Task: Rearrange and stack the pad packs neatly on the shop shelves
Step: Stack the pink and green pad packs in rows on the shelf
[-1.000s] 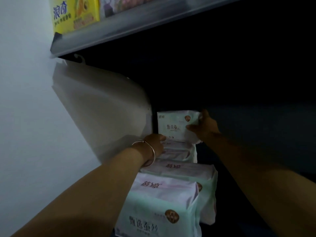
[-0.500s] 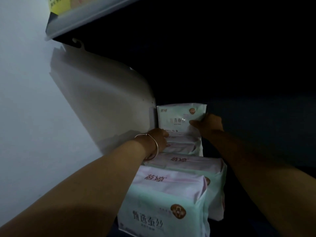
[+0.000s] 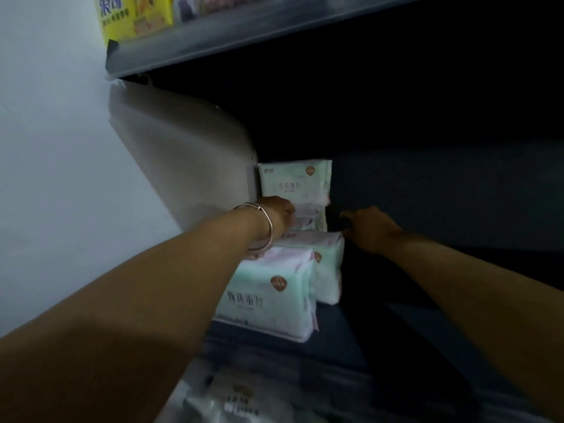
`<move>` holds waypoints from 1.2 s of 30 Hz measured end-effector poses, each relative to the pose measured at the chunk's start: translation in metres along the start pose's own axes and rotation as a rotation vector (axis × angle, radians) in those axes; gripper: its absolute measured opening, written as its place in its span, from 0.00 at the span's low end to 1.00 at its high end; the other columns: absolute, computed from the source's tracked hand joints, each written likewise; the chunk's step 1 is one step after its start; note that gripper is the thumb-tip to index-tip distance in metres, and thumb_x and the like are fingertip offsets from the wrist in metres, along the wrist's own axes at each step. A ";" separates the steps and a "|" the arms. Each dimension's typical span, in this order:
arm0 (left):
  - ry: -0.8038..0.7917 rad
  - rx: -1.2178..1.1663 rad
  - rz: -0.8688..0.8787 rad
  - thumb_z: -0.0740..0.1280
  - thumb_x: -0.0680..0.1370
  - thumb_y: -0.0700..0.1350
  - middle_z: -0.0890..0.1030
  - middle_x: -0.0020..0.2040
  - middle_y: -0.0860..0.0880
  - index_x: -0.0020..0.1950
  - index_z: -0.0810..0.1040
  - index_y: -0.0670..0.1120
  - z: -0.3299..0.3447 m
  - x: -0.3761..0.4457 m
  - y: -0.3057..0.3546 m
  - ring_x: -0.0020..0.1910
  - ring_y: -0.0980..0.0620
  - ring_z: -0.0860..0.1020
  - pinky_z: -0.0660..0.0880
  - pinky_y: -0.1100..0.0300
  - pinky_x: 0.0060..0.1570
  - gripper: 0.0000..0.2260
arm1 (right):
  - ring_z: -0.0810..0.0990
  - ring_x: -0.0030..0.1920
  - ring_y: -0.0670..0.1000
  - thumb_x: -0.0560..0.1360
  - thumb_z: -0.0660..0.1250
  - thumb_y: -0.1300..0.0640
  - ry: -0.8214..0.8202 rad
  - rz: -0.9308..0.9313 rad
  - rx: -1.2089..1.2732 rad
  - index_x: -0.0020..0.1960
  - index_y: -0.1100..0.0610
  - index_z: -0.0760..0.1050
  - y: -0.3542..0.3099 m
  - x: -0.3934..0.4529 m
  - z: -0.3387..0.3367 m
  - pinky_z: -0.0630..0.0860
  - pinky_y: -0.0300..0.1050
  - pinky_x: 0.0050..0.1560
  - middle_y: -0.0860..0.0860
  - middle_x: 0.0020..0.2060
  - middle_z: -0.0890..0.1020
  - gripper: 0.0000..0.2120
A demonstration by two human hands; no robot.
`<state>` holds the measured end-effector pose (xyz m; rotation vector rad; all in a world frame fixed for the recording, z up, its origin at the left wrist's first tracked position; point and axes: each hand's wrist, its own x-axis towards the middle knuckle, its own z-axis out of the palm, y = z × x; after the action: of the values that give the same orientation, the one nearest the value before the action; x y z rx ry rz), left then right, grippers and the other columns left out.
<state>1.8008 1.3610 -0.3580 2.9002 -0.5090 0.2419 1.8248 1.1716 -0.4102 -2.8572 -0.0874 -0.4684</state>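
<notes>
The upright pad pack [image 3: 294, 182] is standing at the back of the lower shelf [image 3: 351, 340], hard against the white side panel [image 3: 183, 166]. The left hand [image 3: 279, 213] is touching the packs below it, fingers hidden, grip unclear. The right hand [image 3: 370, 228] is hovering in the dark open space beside the row, fingers relaxed, holding nothing.

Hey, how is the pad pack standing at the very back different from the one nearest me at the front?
The back pack stands upright on top of a flat-lying pack, while the front pack stands directly on the shelf. The back pack sits against the white side panel deep in shadow; the front pack is at the shelf's front part. Neither is held now. Both share mint-and-white wrapping with a round brown logo.
</notes>
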 end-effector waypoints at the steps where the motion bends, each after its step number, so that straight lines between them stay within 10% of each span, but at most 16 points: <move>1: 0.011 0.003 0.015 0.55 0.82 0.44 0.64 0.74 0.45 0.72 0.66 0.44 -0.003 -0.012 0.006 0.71 0.47 0.64 0.58 0.66 0.63 0.18 | 0.73 0.63 0.57 0.79 0.59 0.54 -0.010 -0.010 -0.029 0.70 0.54 0.67 0.001 -0.014 -0.006 0.71 0.45 0.60 0.57 0.66 0.73 0.20; 15: 0.186 -0.041 0.188 0.66 0.77 0.46 0.70 0.68 0.43 0.69 0.68 0.42 0.073 -0.240 0.090 0.68 0.44 0.67 0.60 0.57 0.67 0.22 | 0.71 0.61 0.62 0.75 0.64 0.59 0.011 -0.115 -0.128 0.63 0.61 0.71 0.010 -0.305 -0.047 0.70 0.55 0.61 0.59 0.61 0.75 0.18; 28: -0.387 -0.047 0.101 0.73 0.71 0.48 0.68 0.69 0.43 0.71 0.65 0.44 0.237 -0.351 0.069 0.68 0.44 0.67 0.65 0.55 0.66 0.32 | 0.74 0.61 0.60 0.74 0.67 0.54 -0.426 -0.100 -0.055 0.66 0.62 0.70 0.027 -0.446 0.090 0.72 0.51 0.60 0.60 0.62 0.75 0.23; 36: -0.758 0.149 -0.017 0.78 0.64 0.53 0.58 0.75 0.44 0.76 0.51 0.44 0.336 -0.353 0.025 0.73 0.45 0.61 0.58 0.51 0.72 0.50 | 0.59 0.72 0.58 0.73 0.68 0.47 -0.669 -0.128 -0.060 0.74 0.56 0.56 0.022 -0.451 0.209 0.60 0.52 0.70 0.55 0.73 0.61 0.36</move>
<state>1.5071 1.3802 -0.7474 3.0574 -0.5811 -0.8879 1.4644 1.1936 -0.7525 -2.9452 -0.3765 0.4866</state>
